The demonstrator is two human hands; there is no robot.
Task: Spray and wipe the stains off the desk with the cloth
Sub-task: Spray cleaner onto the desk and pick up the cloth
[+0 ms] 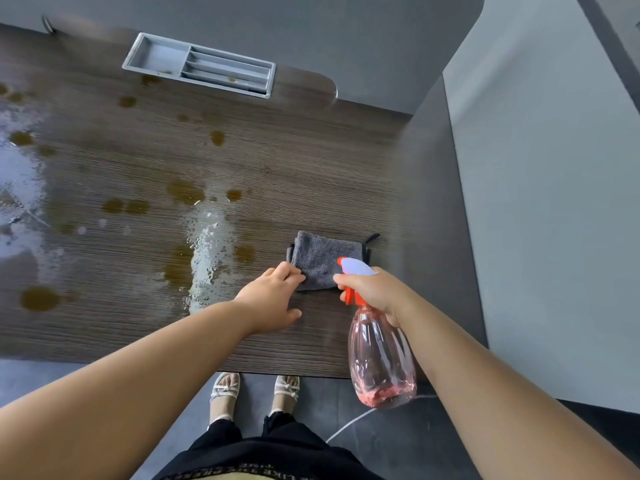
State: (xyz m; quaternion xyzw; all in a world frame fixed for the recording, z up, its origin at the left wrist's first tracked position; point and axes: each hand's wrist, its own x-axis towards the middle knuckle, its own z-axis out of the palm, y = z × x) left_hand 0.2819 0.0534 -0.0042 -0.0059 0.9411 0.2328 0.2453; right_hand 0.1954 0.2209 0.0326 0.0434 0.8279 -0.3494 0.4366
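A folded grey cloth [323, 259] lies on the dark wood desk [311, 161] near its front right. My left hand [273, 299] reaches to the cloth's left edge, fingertips on it, thumb on the desk. My right hand [375, 291] grips a pink spray bottle [379, 355] by its neck, a finger on the red trigger, above the desk's front edge. Brown stains [185, 192] dot the desk, and a wet foamy streak [204, 258] runs left of the cloth.
A grey recessed tray [159, 57] sits in the desk at the back. A wet patch [17, 174] covers the far left. A grey partition [436, 188] bounds the desk on the right. My feet in white sandals [225, 393] stand below the front edge.
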